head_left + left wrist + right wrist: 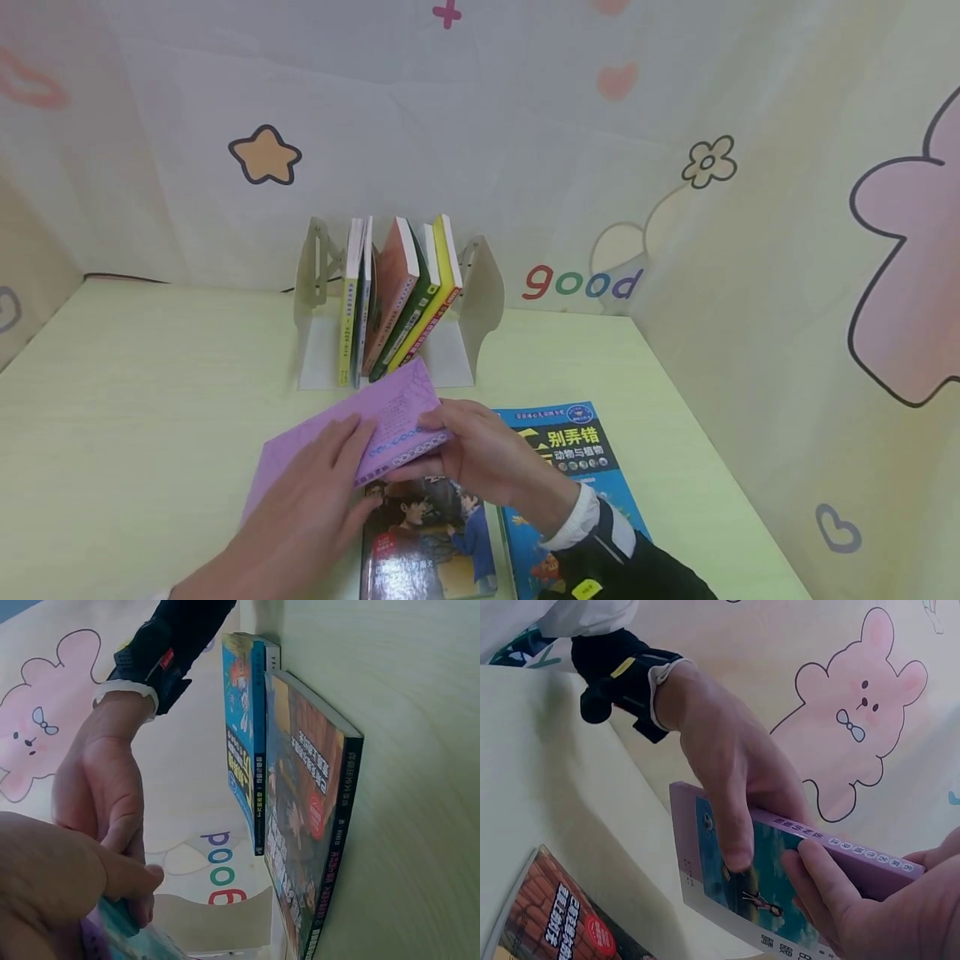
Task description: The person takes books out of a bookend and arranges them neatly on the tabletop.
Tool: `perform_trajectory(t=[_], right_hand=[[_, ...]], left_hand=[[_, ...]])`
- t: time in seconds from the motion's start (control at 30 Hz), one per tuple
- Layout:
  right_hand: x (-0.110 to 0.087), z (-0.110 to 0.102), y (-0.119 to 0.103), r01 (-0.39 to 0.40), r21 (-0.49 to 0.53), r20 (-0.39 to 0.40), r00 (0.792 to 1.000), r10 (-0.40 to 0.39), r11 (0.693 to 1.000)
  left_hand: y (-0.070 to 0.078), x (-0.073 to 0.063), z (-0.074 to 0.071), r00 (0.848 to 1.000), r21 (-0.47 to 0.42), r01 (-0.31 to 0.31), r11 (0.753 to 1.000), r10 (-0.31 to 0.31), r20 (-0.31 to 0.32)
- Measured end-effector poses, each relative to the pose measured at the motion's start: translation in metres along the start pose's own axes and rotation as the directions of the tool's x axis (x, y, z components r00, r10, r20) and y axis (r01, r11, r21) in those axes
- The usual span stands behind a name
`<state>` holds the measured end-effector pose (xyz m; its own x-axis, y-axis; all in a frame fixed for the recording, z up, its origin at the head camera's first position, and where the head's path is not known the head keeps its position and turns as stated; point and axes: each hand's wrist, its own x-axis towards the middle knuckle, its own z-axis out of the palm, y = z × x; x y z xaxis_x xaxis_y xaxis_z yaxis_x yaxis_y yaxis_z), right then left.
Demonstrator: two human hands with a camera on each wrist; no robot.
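Observation:
Both hands hold a purple book (401, 408) in front of the bookshelf, tilted above the desk. My left hand (311, 479) grips its left part, with fingers across the purple cover and the thumb on the other side. At the right end, my right hand (487, 450) pinches the book, thumb on top and fingers underneath. The right wrist view shows the underside, a teal picture cover (776, 859), with the left thumb pressed on it. Below the hands lies a comic-style book (431, 550), partly covered by them. Beside it is a blue book (581, 467), overlapped by the right forearm.
A pale bookshelf (487, 292) with upright ends stands at the back of the desk (150, 400). Several books (412, 292) stand in it, some leaning right. A printed curtain (480, 125) hangs behind the desk and along its sides.

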<state>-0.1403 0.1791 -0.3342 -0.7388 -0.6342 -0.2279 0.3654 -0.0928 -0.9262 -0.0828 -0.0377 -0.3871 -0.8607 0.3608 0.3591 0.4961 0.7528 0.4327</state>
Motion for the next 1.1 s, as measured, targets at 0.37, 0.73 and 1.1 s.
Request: perform_trajectory(t=[0.37, 0.73, 1.1], right_hand=[[0.004, 0.01, 0.0, 0.018, 0.072, -0.032, 0.999, -0.016, 0.997], [0.005, 0.014, -0.01, 0.002, 0.002, 0.038, 0.999, -0.002, 1.0], [-0.006, 0.002, -0.03, 0.169, -0.257, -0.011, 0.984, -0.177, 0.952]], left_hand=[[-0.011, -0.002, -0.002, 0.992, 0.094, -0.079, 0.992, 0.087, -0.089], [-0.017, 0.0, -0.018, 0.994, 0.051, -0.031, 0.998, 0.037, -0.104], [-0.018, -0.002, -0.04, 0.988, -0.088, 0.137, 0.987, -0.142, -0.059]])
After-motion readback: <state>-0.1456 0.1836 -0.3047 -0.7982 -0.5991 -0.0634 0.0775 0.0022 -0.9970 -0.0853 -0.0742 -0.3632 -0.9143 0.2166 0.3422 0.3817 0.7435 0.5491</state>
